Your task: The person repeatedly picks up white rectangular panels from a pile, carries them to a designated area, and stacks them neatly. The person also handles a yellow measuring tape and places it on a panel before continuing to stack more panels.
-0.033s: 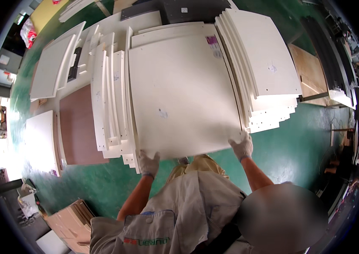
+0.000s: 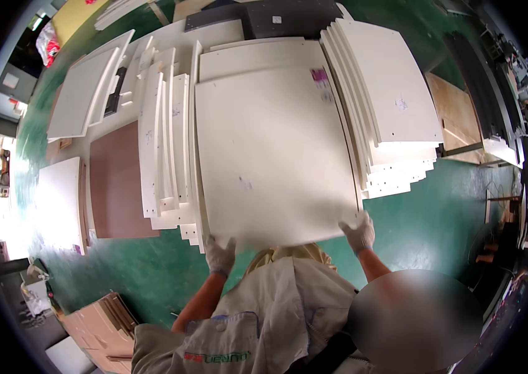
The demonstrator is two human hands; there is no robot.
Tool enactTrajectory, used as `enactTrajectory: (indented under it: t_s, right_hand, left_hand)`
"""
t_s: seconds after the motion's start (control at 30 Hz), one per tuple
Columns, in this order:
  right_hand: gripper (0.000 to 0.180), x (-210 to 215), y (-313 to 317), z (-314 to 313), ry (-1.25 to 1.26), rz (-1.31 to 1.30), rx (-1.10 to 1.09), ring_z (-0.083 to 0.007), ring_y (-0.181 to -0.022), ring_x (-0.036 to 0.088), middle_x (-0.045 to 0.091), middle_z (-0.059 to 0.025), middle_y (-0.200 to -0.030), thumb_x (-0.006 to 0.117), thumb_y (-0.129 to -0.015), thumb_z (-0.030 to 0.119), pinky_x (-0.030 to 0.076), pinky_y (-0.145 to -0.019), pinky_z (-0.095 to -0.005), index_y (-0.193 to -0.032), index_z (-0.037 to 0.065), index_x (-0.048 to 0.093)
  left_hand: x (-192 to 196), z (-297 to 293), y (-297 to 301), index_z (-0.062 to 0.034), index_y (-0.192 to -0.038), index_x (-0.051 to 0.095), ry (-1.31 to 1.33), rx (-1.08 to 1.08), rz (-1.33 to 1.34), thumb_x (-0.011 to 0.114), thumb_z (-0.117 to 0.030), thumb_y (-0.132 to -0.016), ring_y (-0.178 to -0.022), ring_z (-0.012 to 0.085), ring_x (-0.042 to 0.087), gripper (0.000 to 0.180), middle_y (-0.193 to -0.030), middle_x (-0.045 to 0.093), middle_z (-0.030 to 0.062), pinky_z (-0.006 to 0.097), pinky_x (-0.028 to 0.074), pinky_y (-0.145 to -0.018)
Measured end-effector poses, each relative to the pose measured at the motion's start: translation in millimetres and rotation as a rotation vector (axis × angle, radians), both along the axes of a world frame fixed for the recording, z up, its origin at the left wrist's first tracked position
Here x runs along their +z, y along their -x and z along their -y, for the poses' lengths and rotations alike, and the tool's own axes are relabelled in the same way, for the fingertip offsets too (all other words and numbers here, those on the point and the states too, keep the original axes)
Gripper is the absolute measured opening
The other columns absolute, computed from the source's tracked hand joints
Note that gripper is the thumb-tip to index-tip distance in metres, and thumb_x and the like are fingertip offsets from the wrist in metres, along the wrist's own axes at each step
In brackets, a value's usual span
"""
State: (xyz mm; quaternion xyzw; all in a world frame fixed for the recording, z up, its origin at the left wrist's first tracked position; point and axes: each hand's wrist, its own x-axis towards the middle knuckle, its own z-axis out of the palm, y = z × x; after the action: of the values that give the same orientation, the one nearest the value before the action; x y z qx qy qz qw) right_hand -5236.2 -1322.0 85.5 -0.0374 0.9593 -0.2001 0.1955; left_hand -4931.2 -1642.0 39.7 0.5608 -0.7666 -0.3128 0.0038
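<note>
A large white board (image 2: 276,156) is held at its near edge, flat and raised over the stacks on the green floor (image 2: 426,212). The left hand (image 2: 220,254) is clamped on the near left corner, the right hand (image 2: 359,232) on the near right corner; both are gloved and set well apart. White panels (image 2: 164,137) lie stacked to the left, and a fanned pile of boards (image 2: 395,106) to the right. The board is judged lifted but not yet set down.

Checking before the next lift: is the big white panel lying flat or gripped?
Gripped: left hand and right hand clasp the white panel's near edge.
</note>
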Motion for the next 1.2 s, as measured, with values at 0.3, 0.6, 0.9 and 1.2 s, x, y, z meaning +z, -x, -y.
enactTrajectory:
  t_s: [0.3, 0.6, 0.9, 1.2]
  right_hand:
    - [0.066, -92, 1, -101, 0.399, 0.237, -0.464, -0.0139, -0.062, 0.037, 0.043, -0.0001, -0.064, 0.066, -0.092, 0.063, 0.036, -0.056, -0.0372, -0.071, 0.001, 0.06]
    - [0.06, -71, -63, -134, 0.738, 0.092, -0.455, -0.0152, -0.063, 0.05, 0.062, -0.0048, -0.071, 0.074, -0.091, 0.056, 0.044, -0.059, -0.0355, -0.086, -0.004, 0.077]
    - [0.064, -43, -138, -128, 0.81, 0.492, 0.372, -0.0236, -0.094, 0.071, 0.074, -0.0165, -0.115, 0.064, -0.099, 0.05, 0.059, -0.081, -0.0346, -0.123, -0.008, 0.069]
    - [0.061, -79, -453, -106, 0.441, 0.315, 1.204, -0.0174, -0.062, 0.053, 0.063, -0.0052, -0.066, 0.078, -0.086, 0.052, 0.047, -0.062, -0.0371, -0.076, -0.008, 0.07]
  left_hand:
    - [-72, -59, -103, 0.0008, -0.07, 0.062, -0.434, 0.498, -0.412, 0.069, -0.062, -0.089, -0.06, 0.0149, 0.053, 0.066, -0.065, 0.06, 0.0062, 0.038, 0.044, -0.054]
    - [39, -237, -187, 0.0012, -0.073, 0.067, -0.124, 0.835, -0.508, 0.069, -0.059, -0.092, -0.055, 0.015, 0.052, 0.063, -0.059, 0.058, 0.0064, 0.038, 0.046, -0.056]
    - [52, -493, -347, -0.0003, -0.079, 0.068, 0.022, 1.316, -0.44, 0.059, -0.065, -0.093, -0.072, 0.0349, 0.062, 0.067, -0.075, 0.066, 0.0212, 0.045, 0.051, -0.073]
    - [-7, -822, -514, 0.0029, -0.071, 0.063, 0.214, 2.057, -0.502, 0.061, -0.055, -0.096, -0.059, 0.022, 0.047, 0.063, -0.061, 0.053, 0.0127, 0.044, 0.044, -0.062]
